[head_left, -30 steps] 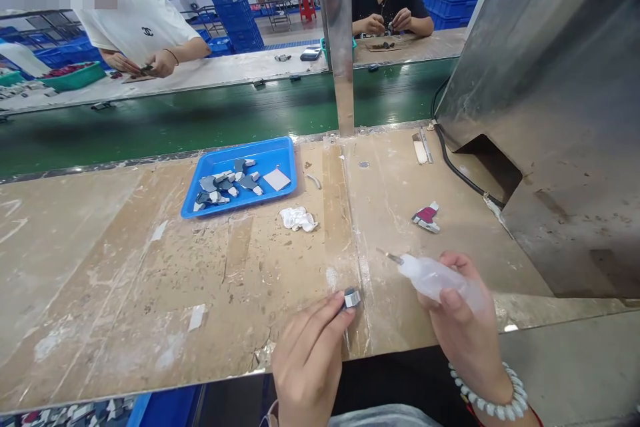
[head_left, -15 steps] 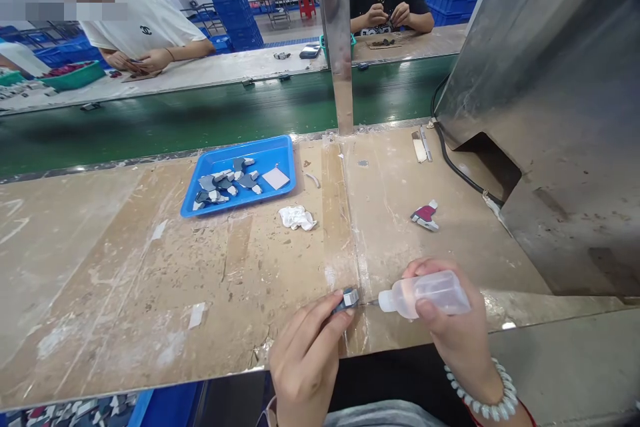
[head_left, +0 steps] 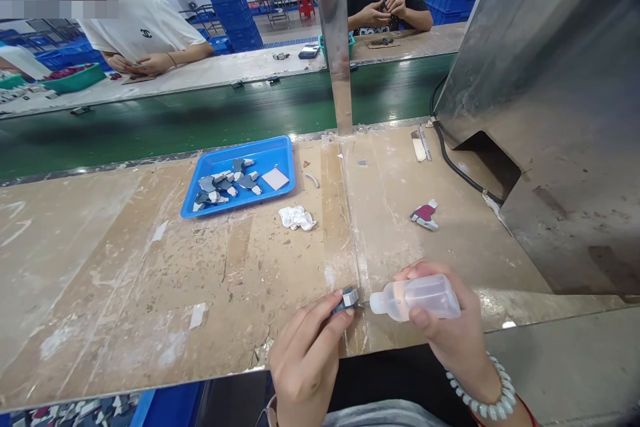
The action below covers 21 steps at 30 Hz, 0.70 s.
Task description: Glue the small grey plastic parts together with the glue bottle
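Near the front edge of the worktable, my left hand pinches a small dark grey and white plastic part between thumb and fingers. My right hand is wrapped round a translucent squeeze bottle, which lies tilted on its side with its thin nozzle pointing left. The nozzle tip is at the right side of the part; whether they touch I cannot tell. Farther up lies a maroon and white part. Several grey and white parts rest in a blue tray.
A crumpled white tissue lies below the tray. A blade-like tool is at the back right, beside a black cable and a metal housing. A metal post stands before the green conveyor. Two people sit across it.
My right hand has brought the bottle a little to the left, so its nozzle is closer to the part. My left hand keeps its place. Small pieces on the conveyor have shifted left.
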{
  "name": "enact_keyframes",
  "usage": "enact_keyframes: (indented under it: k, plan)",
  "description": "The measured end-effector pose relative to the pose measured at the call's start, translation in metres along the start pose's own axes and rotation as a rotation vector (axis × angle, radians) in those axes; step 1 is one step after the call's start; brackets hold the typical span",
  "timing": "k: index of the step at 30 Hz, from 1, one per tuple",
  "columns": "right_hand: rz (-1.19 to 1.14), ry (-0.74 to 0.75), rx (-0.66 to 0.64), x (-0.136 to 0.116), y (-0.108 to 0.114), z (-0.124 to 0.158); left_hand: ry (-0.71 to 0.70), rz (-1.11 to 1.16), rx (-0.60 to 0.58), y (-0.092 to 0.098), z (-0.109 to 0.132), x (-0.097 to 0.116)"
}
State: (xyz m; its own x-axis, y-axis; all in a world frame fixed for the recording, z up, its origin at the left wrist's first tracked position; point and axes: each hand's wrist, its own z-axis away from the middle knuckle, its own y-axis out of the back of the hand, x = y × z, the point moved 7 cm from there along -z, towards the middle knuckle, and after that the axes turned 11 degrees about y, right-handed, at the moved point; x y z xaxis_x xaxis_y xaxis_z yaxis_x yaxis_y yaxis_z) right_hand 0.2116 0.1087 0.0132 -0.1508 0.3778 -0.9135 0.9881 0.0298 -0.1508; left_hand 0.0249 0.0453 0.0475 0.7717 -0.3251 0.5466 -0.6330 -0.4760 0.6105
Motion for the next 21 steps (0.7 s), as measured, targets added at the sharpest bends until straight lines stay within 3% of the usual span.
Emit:
enact_keyframes:
  k: [21]
  plan:
    - [0.108, -0.008, 0.013, 0.0014, 0.0035, 0.0037, -0.013, 0.032, 0.000, -0.0008, 0.0044, -0.0028]
